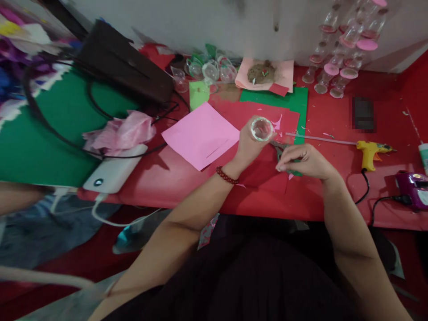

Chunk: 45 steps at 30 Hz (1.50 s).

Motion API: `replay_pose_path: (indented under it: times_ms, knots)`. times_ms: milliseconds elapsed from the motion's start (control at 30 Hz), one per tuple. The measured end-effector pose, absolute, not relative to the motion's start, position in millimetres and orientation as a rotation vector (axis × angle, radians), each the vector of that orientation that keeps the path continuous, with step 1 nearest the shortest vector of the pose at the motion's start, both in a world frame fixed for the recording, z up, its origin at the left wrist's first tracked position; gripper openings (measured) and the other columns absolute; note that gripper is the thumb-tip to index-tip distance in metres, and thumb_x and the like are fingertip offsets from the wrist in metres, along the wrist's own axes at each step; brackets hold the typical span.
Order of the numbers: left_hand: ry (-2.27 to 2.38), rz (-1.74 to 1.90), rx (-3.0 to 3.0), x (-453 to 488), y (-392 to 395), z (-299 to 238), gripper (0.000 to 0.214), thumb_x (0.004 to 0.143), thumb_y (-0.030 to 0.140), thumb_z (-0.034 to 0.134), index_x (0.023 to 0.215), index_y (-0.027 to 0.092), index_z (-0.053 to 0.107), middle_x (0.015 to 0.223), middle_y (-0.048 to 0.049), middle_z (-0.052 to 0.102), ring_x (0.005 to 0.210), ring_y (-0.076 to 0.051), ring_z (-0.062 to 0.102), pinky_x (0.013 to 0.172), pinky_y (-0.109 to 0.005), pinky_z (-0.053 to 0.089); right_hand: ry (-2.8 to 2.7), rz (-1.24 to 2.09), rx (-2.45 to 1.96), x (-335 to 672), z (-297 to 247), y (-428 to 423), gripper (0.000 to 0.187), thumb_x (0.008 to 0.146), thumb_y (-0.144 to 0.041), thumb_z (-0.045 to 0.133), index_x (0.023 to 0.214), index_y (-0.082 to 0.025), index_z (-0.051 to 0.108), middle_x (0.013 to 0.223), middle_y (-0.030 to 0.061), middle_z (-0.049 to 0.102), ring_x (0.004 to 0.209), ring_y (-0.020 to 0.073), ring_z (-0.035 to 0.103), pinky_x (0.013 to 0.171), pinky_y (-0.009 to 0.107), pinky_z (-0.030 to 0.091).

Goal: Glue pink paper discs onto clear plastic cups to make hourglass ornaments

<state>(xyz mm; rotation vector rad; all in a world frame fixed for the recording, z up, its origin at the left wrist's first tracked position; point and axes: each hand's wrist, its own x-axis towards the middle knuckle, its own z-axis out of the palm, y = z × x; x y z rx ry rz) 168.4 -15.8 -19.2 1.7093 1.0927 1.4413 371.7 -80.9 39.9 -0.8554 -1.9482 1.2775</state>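
My left hand (248, 143) is wrapped round a clear plastic cup-like piece (261, 129), its round rim facing up at me. To the right of it, my right hand (305, 161) is closed, thumb and fingertips pinched together. Whatever lies in that pinch, if anything, is too small to make out. Scissors (278, 150) lie between the two hands, partly hidden by the right one. Beneath both hands are red sheets (261, 171). A square of pink paper (197, 133) lies just left of my left hand.
A yellow glue gun (368, 151) lies at right, near a purple device (414, 189). Stacked clear bottle pieces (347, 49) stand at back right. More clear pieces (210, 70) sit at the back. A black bag (123, 62) and white power bank (115, 171) are left.
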Motion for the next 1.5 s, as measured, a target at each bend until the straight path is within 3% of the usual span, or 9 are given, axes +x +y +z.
replay_pose_path:
  times_ms: [133,200,333,533,667,900,1100,1300,1500]
  knots:
    - [1.083,1.420,1.766,171,-17,-20,0.046,0.084,0.059,0.086,0.096,0.024,0.059,0.093,-0.0025,0.072,0.080,-0.016,0.068,0.078,-0.036,0.061,-2.152,1.883,-0.757,392,57,-86,0.022,0.080,-0.044,0.089,0.092,-0.025,0.089,0.080,0.0024,0.084,0.069,0.0165,0.077,0.064,0.025,0.060]
    - [1.069,1.428,1.765,170,-17,-20,0.041,0.085,0.051,0.088,0.097,0.024,0.059,0.093,-0.0020,0.072,0.080,-0.016,0.068,0.078,-0.036,0.061,-2.172,1.952,-0.771,394,57,-88,0.024,0.079,-0.045,0.090,0.092,-0.026,0.089,0.078,0.0016,0.084,0.066,0.0160,0.076,0.059,0.023,0.058]
    - [1.089,1.390,1.771,170,-17,-19,0.030,0.085,0.032,0.088,0.099,0.024,0.062,0.093,-0.0011,0.073,0.079,-0.015,0.069,0.077,-0.032,0.060,-1.944,1.440,-0.998,381,43,-83,0.020,0.084,-0.042,0.085,0.079,-0.023,0.085,0.071,0.0006,0.078,0.062,0.0132,0.067,0.058,0.024,0.053]
    - [1.083,1.278,1.871,179,-27,-17,0.022,0.084,0.027,0.082,0.095,0.024,0.063,0.087,0.0007,0.072,0.076,-0.015,0.066,0.073,-0.031,0.054,-1.640,0.755,-1.078,349,19,-79,0.028,0.085,-0.051,0.085,0.094,-0.025,0.083,0.095,0.0035,0.077,0.069,0.0135,0.060,0.065,0.030,0.053]
    - [1.089,1.260,2.046,184,-37,-18,0.012,0.090,0.017,0.070,0.089,0.025,0.060,0.088,-0.0007,0.071,0.078,-0.017,0.065,0.072,-0.032,0.051,-1.632,0.708,-1.129,338,9,-81,0.027,0.092,-0.052,0.078,0.095,-0.025,0.078,0.087,0.0021,0.075,0.067,0.0141,0.058,0.066,0.031,0.053]
    - [1.151,1.081,2.169,184,-44,-17,0.028,0.089,0.012,0.068,0.081,0.025,0.045,0.083,-0.0017,0.062,0.071,-0.018,0.055,0.067,-0.034,0.043,-1.711,0.632,-1.087,336,6,-81,0.021,0.096,-0.030,0.066,0.076,-0.024,0.061,0.078,0.0010,0.066,0.074,0.0169,0.058,0.073,0.033,0.050]
    - [1.417,0.803,2.290,187,-53,2,0.015,0.096,0.012,0.057,0.088,0.025,0.052,0.100,-0.0080,0.072,0.078,-0.021,0.062,0.071,-0.037,0.042,-1.798,0.465,-0.953,335,9,-82,0.022,0.096,-0.022,0.058,0.075,-0.025,0.053,0.076,0.0016,0.062,0.074,0.0180,0.056,0.072,0.034,0.047]
    - [1.517,0.792,2.312,190,-53,4,0.009,0.095,0.016,0.060,0.093,0.024,0.060,0.100,-0.0083,0.075,0.075,-0.022,0.063,0.072,-0.038,0.042,-1.843,0.406,-0.884,336,13,-86,0.022,0.096,-0.020,0.057,0.075,-0.025,0.054,0.074,0.0014,0.062,0.072,0.0182,0.058,0.068,0.034,0.046]
    - [1.448,1.180,1.971,174,-34,-3,0.015,0.085,0.024,0.076,0.084,0.023,0.061,0.084,-0.0027,0.070,0.072,-0.017,0.058,0.070,-0.033,0.045,-2.031,0.460,-0.789,338,25,-96,0.025,0.098,-0.025,0.056,0.073,-0.024,0.051,0.071,0.0003,0.058,0.065,0.0152,0.053,0.064,0.031,0.045]
